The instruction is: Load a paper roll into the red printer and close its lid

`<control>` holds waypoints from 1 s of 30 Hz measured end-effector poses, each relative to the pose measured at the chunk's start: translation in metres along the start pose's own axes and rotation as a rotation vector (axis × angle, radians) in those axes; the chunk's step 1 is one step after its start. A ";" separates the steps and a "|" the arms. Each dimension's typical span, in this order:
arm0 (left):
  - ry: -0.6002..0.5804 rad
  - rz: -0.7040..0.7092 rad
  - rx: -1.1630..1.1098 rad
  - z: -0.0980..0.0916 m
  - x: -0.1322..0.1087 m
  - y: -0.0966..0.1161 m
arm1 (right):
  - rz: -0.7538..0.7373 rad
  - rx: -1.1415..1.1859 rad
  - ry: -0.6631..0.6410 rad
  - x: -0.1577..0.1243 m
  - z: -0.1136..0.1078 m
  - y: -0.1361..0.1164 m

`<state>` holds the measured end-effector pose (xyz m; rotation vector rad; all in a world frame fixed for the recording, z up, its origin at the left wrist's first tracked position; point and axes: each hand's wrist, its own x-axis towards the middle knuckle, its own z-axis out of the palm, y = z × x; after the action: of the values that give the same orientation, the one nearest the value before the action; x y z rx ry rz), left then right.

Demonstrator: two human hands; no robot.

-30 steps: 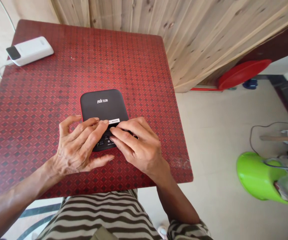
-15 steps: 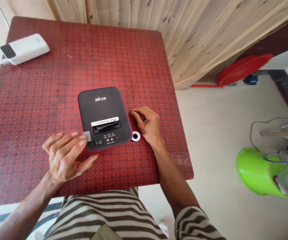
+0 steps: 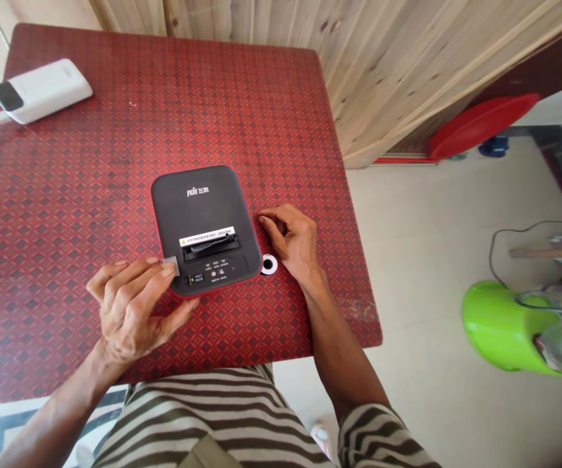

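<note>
A dark grey label printer (image 3: 205, 227) with a thin red rim lies flat on the red patterned table (image 3: 115, 149), just left of the frame's centre. It is a rounded rectangle with white lettering near its far end, a paper slot under a white warning strip across its lower half, and a row of small buttons along the near end. Its long axis runs from the bottom of the frame toward the top, leaning slightly to the left, slot end nearest the person.

The left hand (image 3: 132, 305) pinches a small grey label (image 3: 171, 266) between thumb and fingertips at the printer's lower left corner. The right hand (image 3: 293, 237) rests loosely curled on the table, touching the printer's right edge; a small white roll core (image 3: 269, 264) lies just beside it.

The table's right edge runs close past the right hand. Bare tabletop spreads above and left of the printer, up to a white power bank (image 3: 41, 90) in the upper left corner.
</note>
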<state>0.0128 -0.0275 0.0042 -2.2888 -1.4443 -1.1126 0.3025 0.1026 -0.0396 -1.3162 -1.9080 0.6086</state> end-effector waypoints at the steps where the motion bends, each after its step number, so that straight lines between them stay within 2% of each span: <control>1: 0.006 -0.010 -0.007 0.000 0.000 0.001 | 0.004 0.000 -0.003 0.000 -0.001 -0.001; 11: -0.008 -0.025 0.000 0.006 0.001 -0.003 | 0.017 0.058 0.003 0.000 -0.006 -0.004; 14: -0.027 -0.051 -0.021 0.009 -0.004 -0.004 | -0.024 0.081 0.079 0.003 -0.016 -0.022; 17: -0.017 -0.062 -0.072 0.010 -0.007 -0.006 | -0.177 0.046 0.102 0.011 -0.030 -0.055; 19: -0.011 -0.056 -0.097 0.010 -0.009 -0.007 | -0.353 -0.018 0.028 0.021 -0.034 -0.080; 22: 0.003 -0.012 -0.087 0.009 -0.008 -0.009 | -0.537 -0.219 -0.226 0.043 -0.023 -0.112; 24: 0.024 0.016 -0.073 0.009 -0.007 -0.009 | -0.499 -0.376 -0.426 0.059 -0.009 -0.127; 26: 0.048 0.047 -0.065 0.008 -0.006 -0.008 | -0.399 -0.495 -0.563 0.071 0.005 -0.140; 28: 0.065 0.071 -0.060 0.008 -0.004 -0.007 | -0.344 -0.569 -0.628 0.078 0.015 -0.150; 30: 0.074 0.080 -0.063 0.008 -0.003 -0.006 | -0.349 -0.609 -0.661 0.081 0.021 -0.156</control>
<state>0.0113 -0.0223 -0.0048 -2.2989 -1.2963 -1.2216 0.1776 0.1214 0.0843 -1.1482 -2.9587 0.2998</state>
